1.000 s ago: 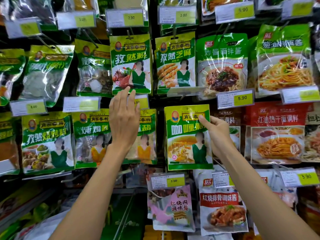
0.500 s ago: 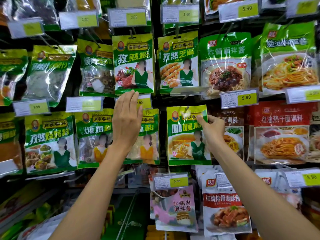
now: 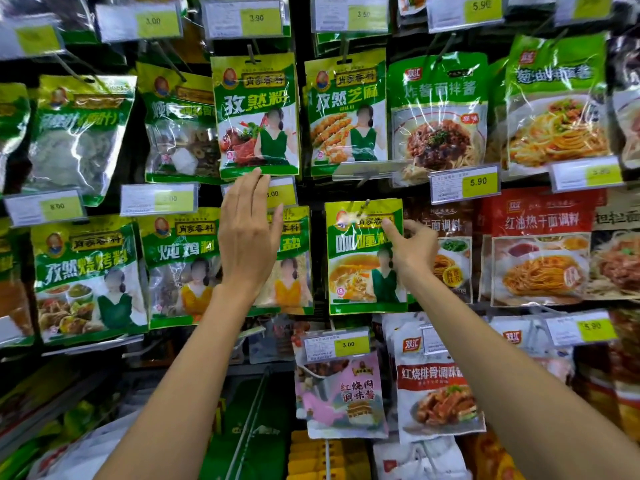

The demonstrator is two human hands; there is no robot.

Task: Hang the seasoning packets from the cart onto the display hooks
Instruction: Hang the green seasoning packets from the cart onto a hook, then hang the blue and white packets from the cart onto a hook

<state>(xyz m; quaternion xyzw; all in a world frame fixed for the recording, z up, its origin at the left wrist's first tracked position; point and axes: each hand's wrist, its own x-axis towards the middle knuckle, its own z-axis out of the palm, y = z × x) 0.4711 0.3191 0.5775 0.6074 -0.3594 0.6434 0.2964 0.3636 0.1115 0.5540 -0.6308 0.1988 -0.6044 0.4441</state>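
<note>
The left hand (image 3: 247,233) is raised flat, fingers straight and together, before a neighbouring packet (image 3: 292,278). The right hand (image 3: 412,251) pinches the upper right edge of the seasoning packet (image 3: 360,268), which is glossy green and yellow, pictures soup, and hangs on a hook (image 3: 366,205) mid-display.

The cumin packet (image 3: 256,112) is showing 孜然料, the curry packet (image 3: 356,268) 咖喱. The top price tag (image 3: 247,19) is reading 3.90, the right price tag (image 3: 464,183) 5.90.

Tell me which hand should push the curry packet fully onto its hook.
Right. The right hand pinches the curry packet near its top, beside the hook; the left hand is open over the neighbouring packet.
</note>
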